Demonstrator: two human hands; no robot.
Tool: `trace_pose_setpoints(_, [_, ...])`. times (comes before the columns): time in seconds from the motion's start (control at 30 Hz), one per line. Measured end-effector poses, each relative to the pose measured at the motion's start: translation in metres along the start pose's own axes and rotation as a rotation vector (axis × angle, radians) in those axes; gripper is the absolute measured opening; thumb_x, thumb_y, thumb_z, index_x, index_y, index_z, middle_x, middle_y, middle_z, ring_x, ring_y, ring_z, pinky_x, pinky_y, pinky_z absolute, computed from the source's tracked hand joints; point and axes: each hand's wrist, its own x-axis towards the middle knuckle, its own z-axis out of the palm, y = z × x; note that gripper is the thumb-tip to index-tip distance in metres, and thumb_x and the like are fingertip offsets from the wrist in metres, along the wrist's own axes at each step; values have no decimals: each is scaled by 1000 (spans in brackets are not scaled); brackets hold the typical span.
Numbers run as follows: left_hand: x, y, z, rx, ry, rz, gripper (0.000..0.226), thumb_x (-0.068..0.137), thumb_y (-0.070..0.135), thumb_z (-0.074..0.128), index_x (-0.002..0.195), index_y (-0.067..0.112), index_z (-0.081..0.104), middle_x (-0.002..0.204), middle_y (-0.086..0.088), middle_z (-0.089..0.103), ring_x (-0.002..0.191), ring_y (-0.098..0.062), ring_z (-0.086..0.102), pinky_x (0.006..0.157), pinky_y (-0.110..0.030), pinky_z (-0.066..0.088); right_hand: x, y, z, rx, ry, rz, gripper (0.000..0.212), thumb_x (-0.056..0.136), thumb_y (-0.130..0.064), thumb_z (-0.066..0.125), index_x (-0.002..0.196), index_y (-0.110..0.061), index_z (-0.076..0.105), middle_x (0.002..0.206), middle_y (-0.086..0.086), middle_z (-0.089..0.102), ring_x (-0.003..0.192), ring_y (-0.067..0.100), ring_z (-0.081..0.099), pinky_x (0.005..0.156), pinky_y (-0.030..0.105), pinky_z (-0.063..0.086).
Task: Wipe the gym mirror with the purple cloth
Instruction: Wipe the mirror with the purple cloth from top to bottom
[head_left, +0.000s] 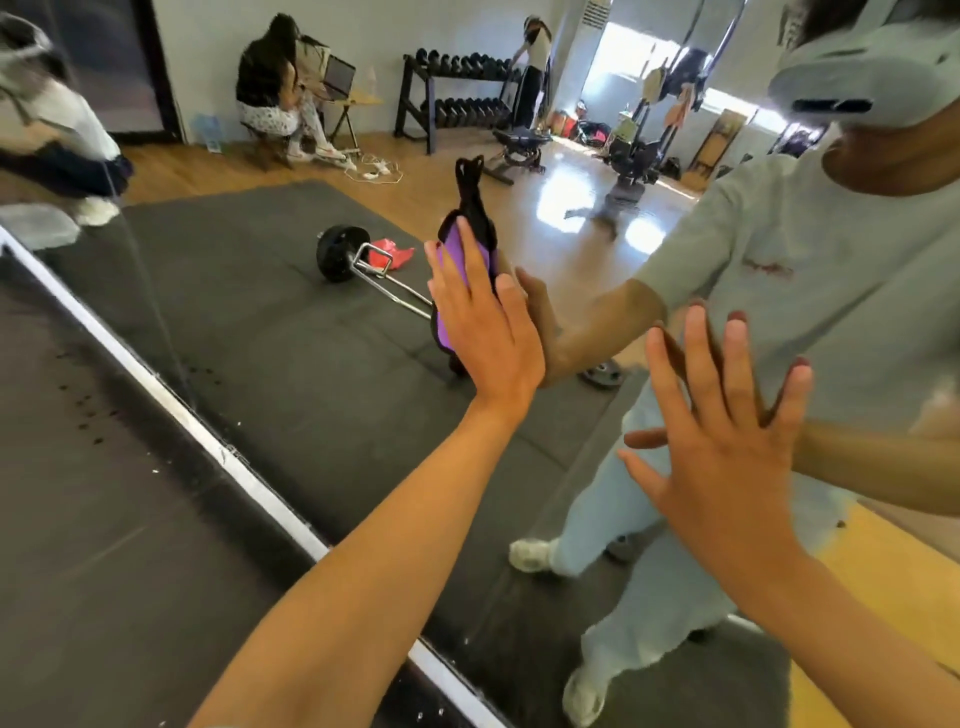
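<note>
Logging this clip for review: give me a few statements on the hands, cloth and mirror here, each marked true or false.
1. The left hand presses the purple cloth flat against the mirror. True.
2. The right hand grips a spray bottle. False: it holds nothing, its fingers spread open on the glass.
3. The cloth lies on the floor. False: it is up on the mirror under the left hand.
4. A barbell shows in the mirror's reflection. True.
</note>
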Motion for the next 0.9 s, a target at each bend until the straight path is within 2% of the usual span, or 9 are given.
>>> trace_pose_setpoints(0.07, [-9, 17, 5, 25, -77, 214, 58, 113, 34, 22, 160, 3, 35, 170, -15, 20, 160, -34, 15, 131, -50, 13, 1, -2, 4, 1, 8, 15, 118, 81, -50, 79, 167, -18, 4, 174, 11, -6, 160, 31, -11, 123, 62, -14])
trace_pose_setpoints(0.13, [-16, 32, 10, 42, -186, 442, 60, 113, 39, 15, 158, 6, 35, 167, -9, 23, 161, -27, 10, 131, -47, 9, 2, 0, 7, -3, 19, 10, 120, 80, -51, 80, 167, -17, 5, 174, 11, -5, 161, 31, -10, 123, 62, -13])
trace_pose_setpoints(0.23, [-11, 27, 9, 42, -249, 565, 56, 112, 41, 15, 157, 12, 34, 165, -15, 32, 161, -18, 5, 130, -47, 8, 2, 1, 9, -7, 35, -19, 120, 79, -50, 80, 167, -14, 8, 175, 11, -2, 161, 30, -8, 122, 65, -9])
trace_pose_setpoints(0.3, [-5, 12, 4, 40, -227, 509, 57, 112, 44, 16, 158, 14, 33, 168, -12, 26, 162, -16, 3, 131, -50, 10, 2, 0, 10, -24, 42, -39, 118, 79, -49, 80, 167, -14, 9, 175, 11, 0, 161, 30, -6, 122, 66, -8])
trace_pose_setpoints(0.37, [-2, -6, -3, 31, -176, 335, 57, 113, 44, 20, 161, 16, 30, 171, -10, 16, 162, -19, 5, 131, -52, 12, 6, -7, 12, -37, 31, -78, 118, 79, -50, 79, 167, -15, 9, 175, 11, -2, 161, 31, -6, 123, 64, -11])
trace_pose_setpoints(0.47, [-4, -30, -10, 36, -146, 127, 56, 110, 31, 30, 165, 24, 22, 174, -20, 11, 161, -18, 5, 131, -40, 8, 18, -30, 19, 11, 6, -121, 122, 77, -51, 81, 167, -16, 6, 175, 10, -5, 161, 31, -4, 122, 60, -18])
trace_pose_setpoints(0.53, [-7, -41, -11, 58, -135, 114, 57, 109, 29, 28, 165, 22, 21, 173, -22, 12, 160, -16, 3, 130, -32, 6, 23, -50, 26, 17, -24, -157, 126, 77, -52, 82, 167, -15, 2, 174, 10, -8, 161, 32, -6, 122, 59, -20])
trace_pose_setpoints(0.73, [-16, -81, -17, 37, -87, 23, 57, 109, 27, 25, 164, 14, 27, 172, -24, 17, 161, -22, 11, 128, -28, 4, 23, -102, 57, -75, -103, -258, 126, 81, -51, 79, 166, -14, -6, 173, 11, -16, 160, 33, -12, 120, 59, -24])
trace_pose_setpoints(0.9, [-33, -145, -35, 16, -103, -92, 59, 106, 24, 27, 164, 9, 29, 172, -23, 18, 158, -9, 7, 132, -37, 6, 16, -147, 89, -136, -132, -292, 125, 81, -43, 81, 166, -15, -6, 173, 10, -15, 159, 34, -13, 122, 58, -18])
